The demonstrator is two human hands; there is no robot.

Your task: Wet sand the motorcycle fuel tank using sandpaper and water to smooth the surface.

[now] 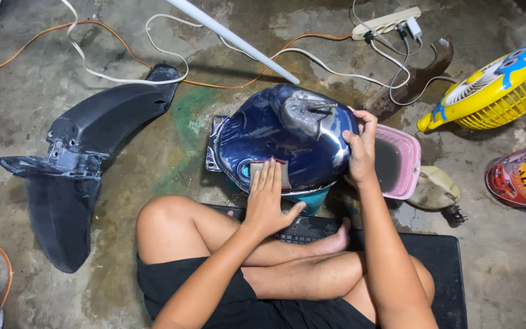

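Glossy dark-blue metal motorcycle fuel tank (281, 137): on concrete floor (506, 268), resting on teal tub (305, 200), before seated person's crossed legs. Left hand (267, 198): fingers together, flat, pressing brown sandpaper piece (270, 172) against tank. Right hand (360, 149): clamped on tank's right edge. Pink plastic basin (404, 159) just right; black plastic fender (74, 158) well left.

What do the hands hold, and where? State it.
The left hand presses a sanding pad flat on the blue fuel tank; the right hand grips the tank's right edge.
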